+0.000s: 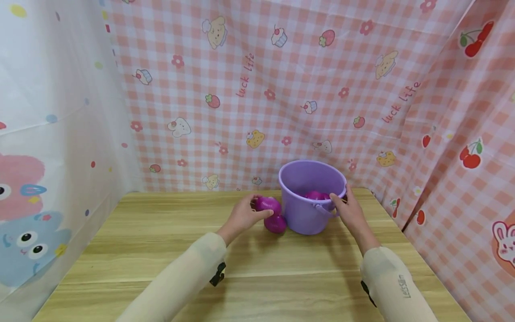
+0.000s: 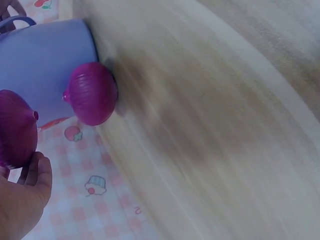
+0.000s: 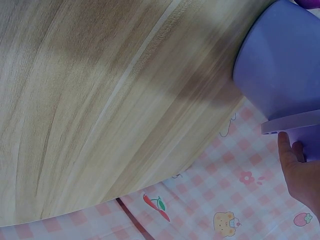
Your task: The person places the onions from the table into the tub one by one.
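Note:
My left hand [image 1: 244, 213] grips a shiny magenta toy onion [image 1: 268, 204] between thumb and fingers, just left of the purple bucket [image 1: 306, 219]. A second magenta onion [image 2: 92, 94] sits on the table against the bucket's side, below the held one in the head view. My right hand [image 1: 351, 210] pinches the bucket's rim on the right, thumb over the edge, near the lowered handle [image 1: 327, 212]. Inside the bucket lies more magenta [image 1: 315, 195], partly hidden by the wall. The bucket stands upright in the head view.
The wood-grain table [image 1: 161, 250] spreads in front and to the left. Behind it hangs a pink checked cloth [image 1: 241, 112], close to the bucket's back. Another patterned cloth [image 1: 462, 201] falls along the right edge, and a white one [image 1: 92, 134] along the left.

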### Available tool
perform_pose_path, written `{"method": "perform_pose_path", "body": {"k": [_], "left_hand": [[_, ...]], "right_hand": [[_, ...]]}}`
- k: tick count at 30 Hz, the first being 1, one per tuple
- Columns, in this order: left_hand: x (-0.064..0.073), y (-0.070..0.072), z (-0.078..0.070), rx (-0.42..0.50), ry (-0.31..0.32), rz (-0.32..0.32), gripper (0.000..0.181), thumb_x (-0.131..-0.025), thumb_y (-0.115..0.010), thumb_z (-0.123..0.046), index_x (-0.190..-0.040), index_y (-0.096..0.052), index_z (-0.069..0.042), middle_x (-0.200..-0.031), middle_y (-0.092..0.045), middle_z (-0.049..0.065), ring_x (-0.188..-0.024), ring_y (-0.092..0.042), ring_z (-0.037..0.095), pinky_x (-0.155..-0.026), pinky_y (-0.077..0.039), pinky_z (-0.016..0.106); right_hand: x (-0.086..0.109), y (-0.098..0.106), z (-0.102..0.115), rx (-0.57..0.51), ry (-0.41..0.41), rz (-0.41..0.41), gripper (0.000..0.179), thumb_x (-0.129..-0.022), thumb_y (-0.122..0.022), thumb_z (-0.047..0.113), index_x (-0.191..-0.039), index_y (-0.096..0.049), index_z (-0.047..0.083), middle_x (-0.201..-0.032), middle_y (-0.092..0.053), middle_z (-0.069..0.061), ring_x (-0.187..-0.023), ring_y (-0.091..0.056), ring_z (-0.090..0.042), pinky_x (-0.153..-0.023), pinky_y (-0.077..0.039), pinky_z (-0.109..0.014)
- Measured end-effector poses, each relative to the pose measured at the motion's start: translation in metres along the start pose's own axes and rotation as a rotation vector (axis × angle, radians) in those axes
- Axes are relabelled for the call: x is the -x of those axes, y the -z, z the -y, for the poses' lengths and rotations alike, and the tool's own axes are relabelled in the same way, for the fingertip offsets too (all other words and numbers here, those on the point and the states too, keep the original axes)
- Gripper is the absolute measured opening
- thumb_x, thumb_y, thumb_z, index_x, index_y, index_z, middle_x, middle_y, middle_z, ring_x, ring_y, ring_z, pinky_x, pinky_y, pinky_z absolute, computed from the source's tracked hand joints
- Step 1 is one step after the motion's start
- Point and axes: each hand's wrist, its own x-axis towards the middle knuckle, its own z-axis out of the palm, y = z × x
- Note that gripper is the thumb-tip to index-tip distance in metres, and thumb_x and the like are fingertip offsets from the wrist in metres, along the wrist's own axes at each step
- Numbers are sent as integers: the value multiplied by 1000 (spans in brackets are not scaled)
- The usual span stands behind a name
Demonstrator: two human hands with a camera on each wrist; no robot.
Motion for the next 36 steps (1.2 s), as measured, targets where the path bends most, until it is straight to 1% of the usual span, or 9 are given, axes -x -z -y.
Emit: {"method": "perform_pose_path", "body": {"k": [5,8,11,17,20,26,31,36], "left_hand": [[-4,4,-4,15,4,-11,69,-82,-82,-34,-137,-52,-5,-123,-62,14,-109,-61,26,-88,-56,37],[-7,5,-8,15,0,-22,65,-81,-82,-34,-134,-55,-7,-121,-62,12,-107,-61,25,-86,-56,36],[-11,6,-11,18,-2,-37,65,-81,-83,-34,-133,-55,-7,-119,-62,11,-107,-61,25,-85,-57,35],[-16,9,-19,34,15,-50,71,-82,-82,-34,-139,-51,-7,-123,-61,13,-109,-61,26,-86,-56,36],[-19,10,-24,42,0,-63,69,-82,-82,-32,-138,-51,-7,-125,-61,14,-110,-61,27,-88,-56,37],[-26,11,-32,44,-23,-101,65,-82,-82,-32,-135,-54,-8,-125,-61,12,-111,-61,26,-90,-55,37],[-32,10,-42,49,-44,-109,65,-82,-82,-33,-135,-54,-9,-126,-60,10,-111,-60,24,-89,-55,36],[-39,7,-52,60,-63,-116,67,-82,-82,-34,-136,-53,-7,-126,-61,11,-110,-61,24,-89,-55,35]], "right_hand": [[1,0,1,-2,6,-3,75,-105,-47,33,-160,0,12,-156,-26,-30,-142,-30,-40,-112,-35,-53],[2,0,1,1,7,-6,76,-105,-47,34,-160,0,11,-156,-27,-29,-142,-30,-40,-111,-35,-52],[2,0,1,4,8,-5,76,-105,-46,35,-160,0,11,-156,-27,-29,-142,-31,-40,-111,-35,-52],[-1,1,0,-8,-12,0,75,-105,-46,30,-159,1,10,-156,-26,-30,-143,-30,-40,-112,-35,-52],[-1,1,-1,-4,-20,0,75,-105,-46,30,-159,2,10,-157,-24,-30,-143,-29,-40,-112,-35,-51],[0,0,1,9,-9,-6,75,-105,-47,32,-160,0,11,-156,-25,-29,-142,-30,-40,-111,-35,-52],[1,0,2,15,-22,-5,77,-105,-47,35,-160,3,12,-157,-24,-28,-143,-28,-40,-113,-33,-52],[1,0,2,18,-23,-5,79,-104,-47,36,-159,3,11,-157,-26,-29,-143,-29,-40,-113,-34,-51]]}}
